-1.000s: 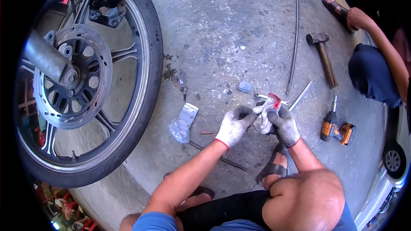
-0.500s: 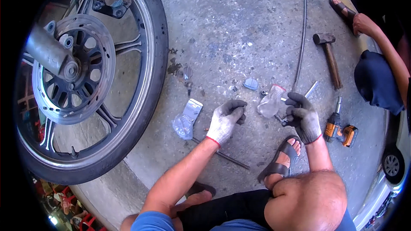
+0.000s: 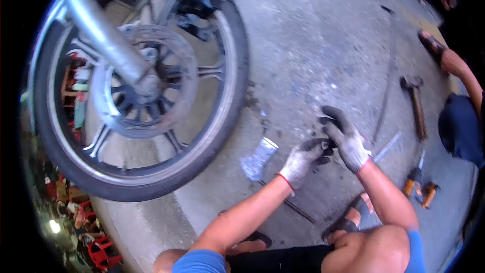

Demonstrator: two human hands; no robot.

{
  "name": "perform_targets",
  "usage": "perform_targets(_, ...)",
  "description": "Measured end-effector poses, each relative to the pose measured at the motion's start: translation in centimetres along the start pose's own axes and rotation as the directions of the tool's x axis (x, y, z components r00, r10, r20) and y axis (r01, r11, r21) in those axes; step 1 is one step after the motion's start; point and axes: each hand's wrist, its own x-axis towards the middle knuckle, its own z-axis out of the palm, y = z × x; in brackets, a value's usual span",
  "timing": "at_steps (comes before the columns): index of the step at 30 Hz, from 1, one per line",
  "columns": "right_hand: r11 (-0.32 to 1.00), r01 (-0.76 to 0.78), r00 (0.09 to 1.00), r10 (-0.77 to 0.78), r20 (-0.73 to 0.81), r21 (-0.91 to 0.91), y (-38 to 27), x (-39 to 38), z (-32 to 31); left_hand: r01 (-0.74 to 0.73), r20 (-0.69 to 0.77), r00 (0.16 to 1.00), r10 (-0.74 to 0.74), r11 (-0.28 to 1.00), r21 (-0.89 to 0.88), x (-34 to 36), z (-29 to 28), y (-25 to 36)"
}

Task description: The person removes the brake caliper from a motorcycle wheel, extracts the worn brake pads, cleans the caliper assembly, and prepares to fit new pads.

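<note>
And the hands, apart a half-second ago, now meet, left hand (image 3: 305,159) curled on what I can't tell, right hand (image 3: 346,134) with fingers parted, packet (image 3: 260,158) lying to their left beside the wheel (image 3: 230,116): two-handed work now!

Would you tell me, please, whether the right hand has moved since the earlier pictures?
Yes: the right hand has moved left, closer to the motorcycle's front tyre.

Gloved hands (image 3: 299,163) (image 3: 348,144) are white with red cuffs (image 3: 285,181) and seemingly dark-grey fingers (image 3: 337,115).
</note>
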Motion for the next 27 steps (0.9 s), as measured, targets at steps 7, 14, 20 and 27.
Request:
perform_targets(7,0.787,0.343,0.932,-0.351,0.084,-0.513,-0.5,-1.3,0.5,-0.125,0.066,0.989,0.132,0.987,-0.097,0.8,-1.2,0.5)
perform_targets(14,0.908,0.167,0.966,-0.229,-0.123,-0.384,0.5,-1.1,1.4,-0.104,0.127,0.983,0.131,0.974,-0.201,0.9,-0.2,0.0)
perform_targets(20,0.941,0.039,0.941,0.079,-0.329,0.336,-2.0,0.8,0.6,-0.165,-0.050,0.986,0.160,0.978,-0.126,0.0,0.6,2.4)
perform_targets(27,0.924,-0.335,0.939,0.312,0.144,0.182,-7.0,4.0,2.0,-0.361,-0.124,0.930,0.345,0.921,-0.145,-0.6,2.1,6.6)
